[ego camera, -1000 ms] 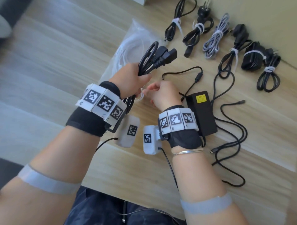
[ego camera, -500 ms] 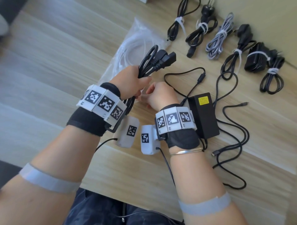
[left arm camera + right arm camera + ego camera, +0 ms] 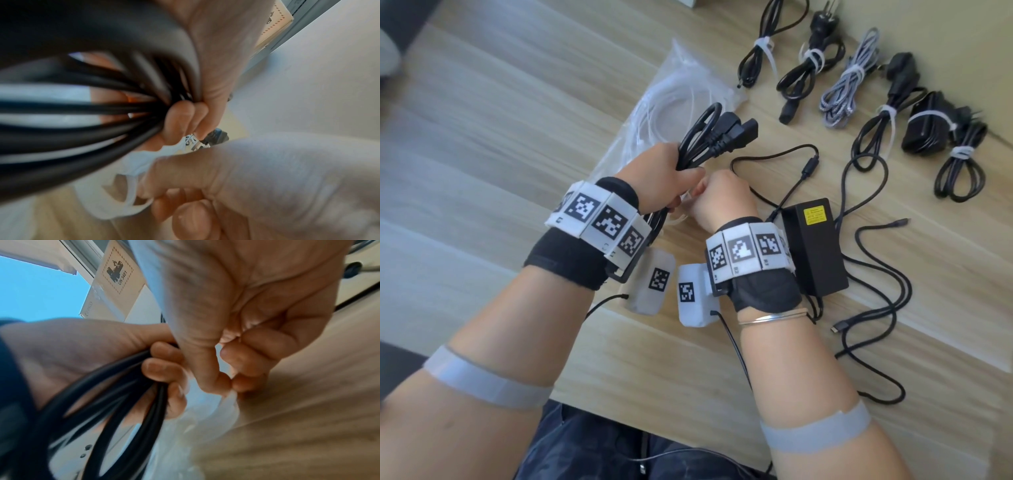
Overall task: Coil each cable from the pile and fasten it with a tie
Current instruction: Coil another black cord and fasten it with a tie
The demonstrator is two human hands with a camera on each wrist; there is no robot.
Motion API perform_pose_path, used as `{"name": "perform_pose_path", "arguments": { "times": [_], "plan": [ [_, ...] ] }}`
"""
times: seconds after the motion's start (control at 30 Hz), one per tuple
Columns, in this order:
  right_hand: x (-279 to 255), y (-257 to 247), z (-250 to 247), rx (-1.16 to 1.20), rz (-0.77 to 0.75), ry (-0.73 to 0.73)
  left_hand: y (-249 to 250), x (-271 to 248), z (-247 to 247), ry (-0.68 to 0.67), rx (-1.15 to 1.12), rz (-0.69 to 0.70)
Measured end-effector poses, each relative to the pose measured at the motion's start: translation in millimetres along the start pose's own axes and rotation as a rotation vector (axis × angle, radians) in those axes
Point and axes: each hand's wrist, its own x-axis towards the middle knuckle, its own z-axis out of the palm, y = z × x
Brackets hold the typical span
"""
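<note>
My left hand [image 3: 667, 178] grips a coiled black power cable [image 3: 709, 137] above the table, its plugs pointing up and right. In the left wrist view the cable strands [image 3: 86, 113] fan out from my curled fingers [image 3: 185, 116]. My right hand [image 3: 719, 202] sits right beside it, thumb and forefinger pinching a white tie [image 3: 228, 395] below the bundle. That white tie [image 3: 135, 164] shows bent under the cable in the left wrist view. How far the tie goes round the coil is hidden.
A clear bag of white ties [image 3: 681, 99] lies behind my hands. A black power brick [image 3: 815, 246] with loose black cables [image 3: 883, 284] lies to the right. Several tied cable bundles [image 3: 852, 89] line the far right edge of the wooden table [image 3: 654, 359].
My right hand has moved left, closer under my left hand and the coil. The left hand keeps its grip on the cable.
</note>
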Motion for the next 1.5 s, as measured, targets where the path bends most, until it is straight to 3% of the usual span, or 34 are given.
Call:
{"name": "perform_pose_path", "arguments": {
  "times": [0.17,0.6,0.8,1.1,1.3,1.5],
  "plan": [
    [-4.8,6.9,-3.8,0.138,0.038,-0.016,-0.2,0.0,0.2,-0.003,0.011,-0.003],
    [-20.9,46.1,-42.5,-0.137,0.027,0.087,2.0,1.9,4.1,-0.004,0.166,-0.022],
    [-23.9,52.3,-46.0,-0.128,0.003,0.074,15.2,1.6,8.4,0.02,0.27,0.013],
    [-26.2,60.5,-53.8,-0.025,-0.032,0.244,33.0,5.9,25.1,-0.021,0.152,0.036],
    [-24.3,77.6,-68.1,-0.102,0.036,0.22,33.6,9.4,26.5,-0.028,0.199,0.012],
    [-22.2,63.7,-60.1,-0.095,-0.036,0.158,46.1,9.1,35.9,-0.129,0.078,0.056]
  ]
}}
